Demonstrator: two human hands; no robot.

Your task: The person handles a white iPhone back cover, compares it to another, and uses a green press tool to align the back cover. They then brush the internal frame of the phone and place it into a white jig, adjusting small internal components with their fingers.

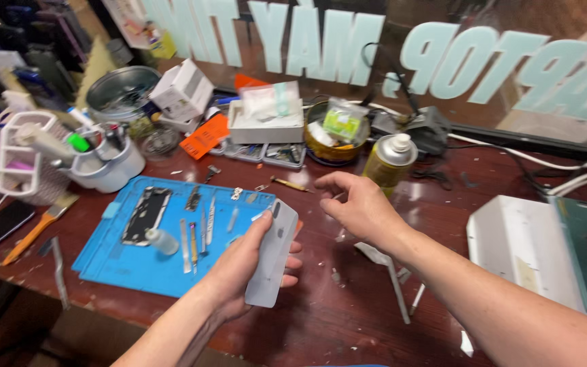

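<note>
a: over the front edge of the wooden bench (321, 319), how many hands, and holding what?

b: two. left hand (246, 261) wraps one flat silver phone shell (272, 253), smooth metal, rounded corners, tilted on edge just off the blue mat's (123, 261) right edge. right hand (358, 207) is empty, fingers loosely spread, hovering above the bench middle.

a: what lies on the mat?

b: one rubbery rectangular mat carrying one dark phone frame (145, 215), one small clear bottle (162, 240), and several thin metal tools (198, 231). one yellow spray can (388, 160), cylindrical with silver cap, stands toward the back edge.
</note>
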